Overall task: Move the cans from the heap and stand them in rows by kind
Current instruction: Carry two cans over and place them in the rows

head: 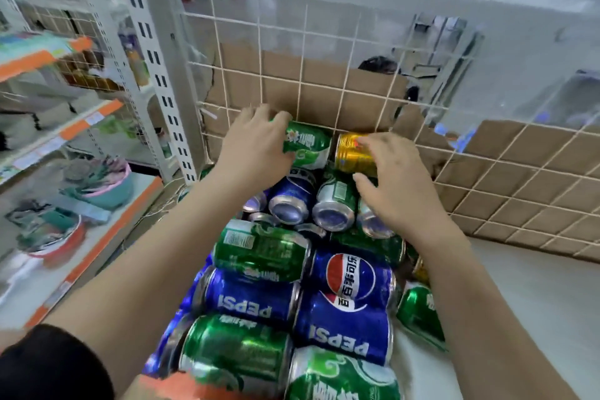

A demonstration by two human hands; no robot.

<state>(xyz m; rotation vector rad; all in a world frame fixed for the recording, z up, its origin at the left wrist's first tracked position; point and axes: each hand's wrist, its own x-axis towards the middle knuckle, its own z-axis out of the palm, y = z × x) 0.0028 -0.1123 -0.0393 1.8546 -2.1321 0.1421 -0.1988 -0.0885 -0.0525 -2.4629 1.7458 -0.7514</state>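
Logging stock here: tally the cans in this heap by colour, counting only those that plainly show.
Green cans: 7
Blue cans: 4
Gold cans: 2
Total: 13; a few more are too hidden to tell their colour.

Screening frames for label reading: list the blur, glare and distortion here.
Head view: wide-angle distortion bows the wire grid; the shelves at left are smeared soft; glare streaks the gold can under the right hand and the green can in the left hand; the near Pepsi can reads clearly.
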